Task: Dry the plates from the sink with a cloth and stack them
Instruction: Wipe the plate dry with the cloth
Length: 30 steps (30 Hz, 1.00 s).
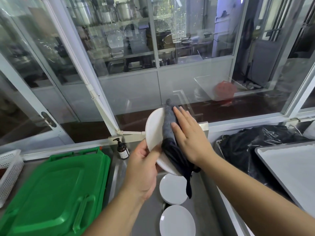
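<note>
Sink: lying below the plate.
Left hand: gripping its rim.
Right hand: pressing cloth flat-fingered; should be wiping outward.

I see a glass partition with pale metal frames across the far side, steel pots on shelves behind it. Dark reddish floor beyond. Steel counter near; green plastic lid left, black bag right.

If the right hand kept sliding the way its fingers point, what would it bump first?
Probably the far end of the grey cloth, bunched just past the right hand fingertips at the plate rim; beyond that, likely the glass window, though depth is unclear.
</note>
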Tool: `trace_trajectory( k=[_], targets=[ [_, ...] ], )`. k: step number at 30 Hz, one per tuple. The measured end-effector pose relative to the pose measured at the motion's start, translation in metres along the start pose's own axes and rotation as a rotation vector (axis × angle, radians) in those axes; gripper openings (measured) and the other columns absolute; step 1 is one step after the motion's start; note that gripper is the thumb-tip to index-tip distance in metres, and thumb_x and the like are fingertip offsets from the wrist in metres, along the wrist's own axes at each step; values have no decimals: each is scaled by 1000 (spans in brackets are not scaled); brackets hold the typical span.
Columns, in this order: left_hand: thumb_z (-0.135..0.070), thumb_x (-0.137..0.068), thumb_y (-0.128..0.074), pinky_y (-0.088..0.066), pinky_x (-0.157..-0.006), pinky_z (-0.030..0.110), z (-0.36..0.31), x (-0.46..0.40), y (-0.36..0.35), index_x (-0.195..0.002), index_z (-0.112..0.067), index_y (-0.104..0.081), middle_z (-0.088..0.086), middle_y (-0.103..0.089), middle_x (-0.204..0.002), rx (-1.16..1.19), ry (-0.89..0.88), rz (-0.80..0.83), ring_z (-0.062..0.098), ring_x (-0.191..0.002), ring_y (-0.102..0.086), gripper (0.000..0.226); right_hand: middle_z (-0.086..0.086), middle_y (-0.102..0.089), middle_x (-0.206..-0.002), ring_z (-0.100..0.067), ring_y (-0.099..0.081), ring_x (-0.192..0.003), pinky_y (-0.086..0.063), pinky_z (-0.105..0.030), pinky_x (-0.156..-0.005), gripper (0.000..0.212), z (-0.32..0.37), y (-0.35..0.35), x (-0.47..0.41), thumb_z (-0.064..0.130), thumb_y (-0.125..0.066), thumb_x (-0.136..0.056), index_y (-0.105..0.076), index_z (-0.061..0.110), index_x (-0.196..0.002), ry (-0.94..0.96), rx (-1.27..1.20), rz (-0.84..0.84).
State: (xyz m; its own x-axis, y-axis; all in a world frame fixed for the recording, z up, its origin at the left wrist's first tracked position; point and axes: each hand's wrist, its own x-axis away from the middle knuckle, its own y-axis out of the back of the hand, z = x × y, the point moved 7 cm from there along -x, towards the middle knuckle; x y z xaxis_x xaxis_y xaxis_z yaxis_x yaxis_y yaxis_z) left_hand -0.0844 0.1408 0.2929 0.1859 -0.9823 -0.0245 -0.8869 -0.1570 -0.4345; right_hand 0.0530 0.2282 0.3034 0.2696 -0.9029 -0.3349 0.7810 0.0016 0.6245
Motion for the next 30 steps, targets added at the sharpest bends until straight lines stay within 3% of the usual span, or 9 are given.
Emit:
trace_trajectory(
  k=[3, 5, 7, 8, 10, 14, 18, 23, 30],
  targets=[
    [3, -100, -57, -62, -75, 31, 3, 3, 3, -106, -17, -81, 16, -78, -112, -55, -5, -16, 23, -99, -76, 32, 7, -30, -171, -12, -23, -159, -16, -31, -129, 61, -20, 2, -8, 48, -38, -111, -29, 24, -167, -160, -213, -25],
    [2, -101, -56, -64, -74, 40, 4, 5, 4, -102, -21, -81, 15, -79, -108, -80, -4, -25, 23, -95, -76, 34, 19, -42, -162, -7, -34, -152, -24, -21, -121, 62, -29, 2, -8, 53, -43, -109, -35, 27, -164, -227, -321, -37],
    [0, -101, -57, -64, -80, 52, 3, 8, 5, -101, -24, -81, 14, -78, -108, -96, -9, -34, 25, -94, -76, 33, 38, -56, -133, -3, -49, -134, -32, -12, -106, 54, -37, 4, -1, 59, -49, -105, -47, 37, -154, -304, -394, -84],
    [-1, -101, -57, -62, -83, 55, 3, 9, 6, -101, -25, -81, 13, -78, -108, -98, -13, -41, 25, -95, -76, 34, 38, -59, -121, -4, -54, -126, -36, -17, -103, 51, -43, 4, 4, 62, -51, -103, -52, 40, -149, -367, -443, -107],
    [-1, -100, -57, -60, -87, 59, 2, 10, 8, -102, -26, -81, 11, -79, -109, -85, -14, -51, 24, -96, -76, 35, 22, -71, -116, -8, -66, -113, -49, -30, -99, 43, -56, -2, 15, 64, -57, -99, -63, 37, -131, -482, -600, -135],
    [-4, -98, -58, -53, -97, 69, 2, 9, 16, -118, -18, -74, 10, -77, -119, -20, 9, -88, 26, -105, -75, 29, 5, -82, -92, -10, -79, -80, -59, -21, -57, 42, -65, -9, 39, 61, -66, -97, -78, 23, -106, -645, -932, -191],
    [-12, -87, -67, -60, -92, 59, 8, 11, 19, -114, -23, -77, 10, -76, -123, 44, 55, -65, 28, -109, -74, 31, -6, -83, -95, -20, -81, -83, -63, -34, -62, 26, -64, -20, 51, 43, -72, -99, -86, 22, -92, -652, -1161, -190],
    [-11, -80, -74, -65, -72, 43, 5, 6, 27, -105, -29, -80, 14, -76, -120, -14, 214, 49, 29, -102, -76, 32, -5, -79, -78, -18, -76, -65, -60, -28, -57, 26, -74, -7, 54, 36, -76, -96, -84, 20, -77, -629, -1125, -197],
    [-10, -87, -61, -65, -79, 44, 3, 3, 15, -106, -28, -81, 14, -75, -123, -27, 182, 127, 31, -109, -75, 33, -6, -83, -99, -21, -81, -88, -63, -31, -62, 34, -76, -10, 55, 47, -72, -99, -79, 15, -111, -675, -1160, -269]
  ],
)
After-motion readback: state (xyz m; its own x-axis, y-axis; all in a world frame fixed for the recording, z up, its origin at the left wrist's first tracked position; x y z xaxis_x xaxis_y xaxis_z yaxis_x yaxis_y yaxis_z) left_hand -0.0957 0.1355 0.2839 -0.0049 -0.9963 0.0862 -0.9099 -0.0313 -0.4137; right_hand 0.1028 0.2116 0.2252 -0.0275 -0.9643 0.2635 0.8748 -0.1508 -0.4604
